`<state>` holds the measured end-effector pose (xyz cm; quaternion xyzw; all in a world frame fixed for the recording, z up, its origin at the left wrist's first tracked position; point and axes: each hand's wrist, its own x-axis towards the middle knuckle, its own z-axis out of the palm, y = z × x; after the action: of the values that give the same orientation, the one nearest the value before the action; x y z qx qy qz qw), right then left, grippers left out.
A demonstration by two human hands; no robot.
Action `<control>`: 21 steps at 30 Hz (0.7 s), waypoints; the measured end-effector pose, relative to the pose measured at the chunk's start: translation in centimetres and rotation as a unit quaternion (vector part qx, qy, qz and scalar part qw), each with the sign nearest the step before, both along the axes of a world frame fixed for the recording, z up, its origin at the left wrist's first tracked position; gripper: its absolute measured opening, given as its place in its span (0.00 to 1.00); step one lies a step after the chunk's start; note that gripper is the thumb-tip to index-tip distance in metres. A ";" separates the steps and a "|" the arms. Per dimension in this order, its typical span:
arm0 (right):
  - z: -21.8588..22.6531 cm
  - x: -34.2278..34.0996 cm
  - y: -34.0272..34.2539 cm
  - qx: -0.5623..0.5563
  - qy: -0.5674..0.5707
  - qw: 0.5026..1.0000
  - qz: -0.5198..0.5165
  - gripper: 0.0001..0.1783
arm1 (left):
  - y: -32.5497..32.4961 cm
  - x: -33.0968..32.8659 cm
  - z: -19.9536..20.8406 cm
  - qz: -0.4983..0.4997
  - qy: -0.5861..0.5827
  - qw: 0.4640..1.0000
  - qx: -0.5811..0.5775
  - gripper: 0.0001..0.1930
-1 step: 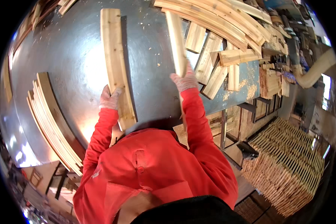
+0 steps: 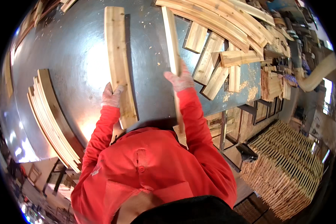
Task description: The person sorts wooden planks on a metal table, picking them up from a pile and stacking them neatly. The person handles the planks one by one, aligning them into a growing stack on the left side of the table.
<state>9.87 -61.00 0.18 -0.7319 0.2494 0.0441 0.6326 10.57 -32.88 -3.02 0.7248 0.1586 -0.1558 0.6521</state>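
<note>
My left hand [image 2: 112, 95], in a pale work glove, is closed around the near part of a wooden board [image 2: 117, 56]. This board lies lengthwise on the dark metal tabletop [image 2: 145, 74], its broad knotty face up. To its right, my right hand [image 2: 181, 79], gloved too, grips a second board [image 2: 170, 39] that shows a narrow edge upward. The thumb is on the left side of that board; the other fingers are partly smeared by motion. A gap of bare metal separates the two boards, and the near end of the right one passes beside my sleeve.
A row of stacked boards [image 2: 54, 115] lies at the left. Long boards [image 2: 220, 22] and several short pieces [image 2: 209, 59] are piled at the far right, with sawdust [image 2: 252, 92] nearby. A large slatted wood stack [image 2: 283, 168] stands on the floor at right.
The board in my right hand has shifted left, toward the other one. My left hand and its board have moved slightly to the right.
</note>
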 end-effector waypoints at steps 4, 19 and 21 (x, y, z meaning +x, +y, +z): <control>-0.4 6.4 5.2 -0.081 0.136 0.987 -0.026 0.54 | -4.6 -1.2 0.1 -0.050 0.042 0.998 -0.026 0.28; -0.3 21.2 -26.5 -0.736 0.188 0.554 0.340 0.60 | 14.3 -4.6 5.8 0.081 0.156 0.829 0.531 0.37; -4.2 20.0 -29.2 -0.773 0.102 0.545 0.308 0.60 | 21.3 -8.4 2.3 0.100 -0.057 0.748 0.654 0.43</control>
<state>29.85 -90.15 -4.03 -0.9602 0.0088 0.1008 -0.2604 2.13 -11.55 -0.73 0.9614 0.2557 0.0934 0.0387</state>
